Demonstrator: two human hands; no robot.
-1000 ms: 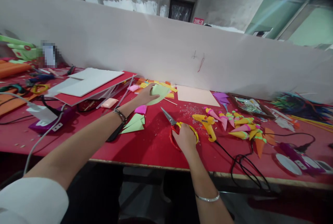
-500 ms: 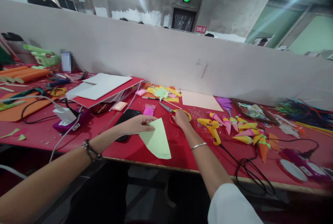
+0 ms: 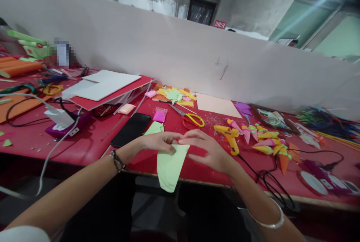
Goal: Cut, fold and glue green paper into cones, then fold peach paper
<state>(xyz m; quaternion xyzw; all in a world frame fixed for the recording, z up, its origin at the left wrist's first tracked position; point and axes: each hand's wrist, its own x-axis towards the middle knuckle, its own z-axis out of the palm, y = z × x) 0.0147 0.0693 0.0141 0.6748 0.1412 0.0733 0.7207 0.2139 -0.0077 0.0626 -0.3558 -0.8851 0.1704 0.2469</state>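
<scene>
left hand [image 3: 161,141] pinches green paper [image 3: 171,168] | right hand [image 3: 211,151] beside, fingers bent

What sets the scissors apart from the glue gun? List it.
The scissors have bare metal blades; the glue gun has a yellow body. The scissors have two looped handles, one yellow and one red; the glue gun has a single yellow grip, with a black cord. Both lie on the red table.
</scene>
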